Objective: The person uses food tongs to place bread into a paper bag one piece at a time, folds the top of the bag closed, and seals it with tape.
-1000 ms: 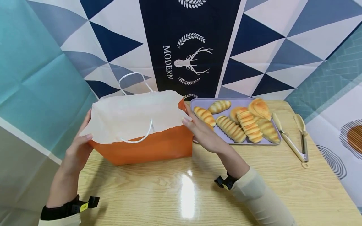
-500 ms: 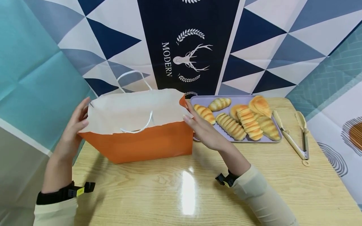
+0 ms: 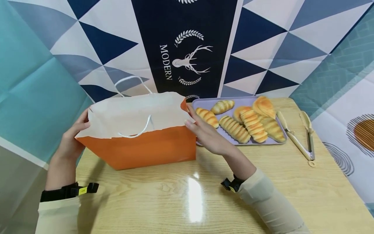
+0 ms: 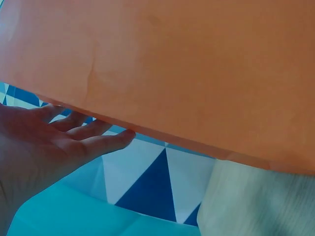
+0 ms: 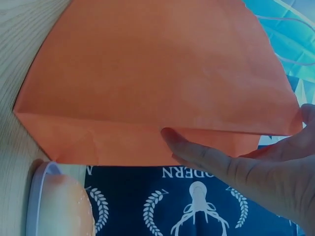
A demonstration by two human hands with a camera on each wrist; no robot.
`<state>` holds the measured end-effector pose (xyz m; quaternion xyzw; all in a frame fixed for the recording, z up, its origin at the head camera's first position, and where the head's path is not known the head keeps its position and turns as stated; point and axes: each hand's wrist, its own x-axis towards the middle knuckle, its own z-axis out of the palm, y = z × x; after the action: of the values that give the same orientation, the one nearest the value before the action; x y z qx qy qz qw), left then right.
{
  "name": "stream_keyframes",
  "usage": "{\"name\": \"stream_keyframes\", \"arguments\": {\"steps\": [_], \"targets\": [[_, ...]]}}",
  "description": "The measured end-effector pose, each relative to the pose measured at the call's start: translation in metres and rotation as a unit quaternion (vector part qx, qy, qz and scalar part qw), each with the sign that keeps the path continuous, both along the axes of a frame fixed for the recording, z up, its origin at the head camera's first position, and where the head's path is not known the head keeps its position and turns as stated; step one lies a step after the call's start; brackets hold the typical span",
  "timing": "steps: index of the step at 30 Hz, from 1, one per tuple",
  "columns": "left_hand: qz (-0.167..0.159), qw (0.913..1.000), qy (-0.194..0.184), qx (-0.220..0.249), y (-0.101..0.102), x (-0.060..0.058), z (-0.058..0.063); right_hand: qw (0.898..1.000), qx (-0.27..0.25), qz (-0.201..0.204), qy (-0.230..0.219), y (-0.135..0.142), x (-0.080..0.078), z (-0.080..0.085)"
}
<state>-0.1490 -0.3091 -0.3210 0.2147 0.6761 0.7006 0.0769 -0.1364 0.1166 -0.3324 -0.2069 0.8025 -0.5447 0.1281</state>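
Observation:
An orange paper bag (image 3: 152, 146) with a white inside and white cord handles stands at the table's left, its mouth spread wide. My left hand (image 3: 71, 138) lies against its left side, thumb near the rim. In the left wrist view the fingers (image 4: 96, 130) are fairly straight along the orange panel's edge. With my right hand (image 3: 208, 136) I hold the bag's right rim corner, thumb at the front and fingers at the side. The right wrist view has a finger (image 5: 197, 150) stretched along the folded side panel. Left fingertips are partly hidden in the head view.
Right of the bag, a lilac tray (image 3: 225, 139) bears several bread rolls and buns (image 3: 253, 125), some piled up. Tongs (image 3: 301, 146) with cream-coloured ends lie spread farther right. A patterned cloth backdrop (image 3: 187, 39) rises behind the wooden table (image 3: 163, 201).
My left hand has let go of the front left rim and moved outward and up along the side. The left rim has spread leftward. My right hand stays at the right corner.

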Motion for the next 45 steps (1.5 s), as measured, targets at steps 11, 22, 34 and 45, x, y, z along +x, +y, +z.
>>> {"name": "stream_keyframes", "arguments": {"steps": [11, 22, 34, 45], "targets": [[-0.014, 0.9997, 0.015, 0.014, 0.000, 0.002, -0.005, 0.994, 0.079, -0.032, 0.071, 0.052, 0.004, 0.012], [-0.037, 0.9989, 0.001, 0.030, 0.001, 0.003, -0.008, 0.943, 0.250, -0.179, 0.131, 0.186, 0.004, 0.018], [-0.051, 0.9964, -0.009, 0.067, 0.000, 0.003, -0.006, 0.877, 0.395, -0.267, 0.058, 0.290, 0.016, -0.021], [-0.053, 0.9961, -0.017, 0.069, 0.000, 0.006, -0.008, 0.863, 0.416, -0.288, -0.012, 0.327, 0.026, -0.060]]}}
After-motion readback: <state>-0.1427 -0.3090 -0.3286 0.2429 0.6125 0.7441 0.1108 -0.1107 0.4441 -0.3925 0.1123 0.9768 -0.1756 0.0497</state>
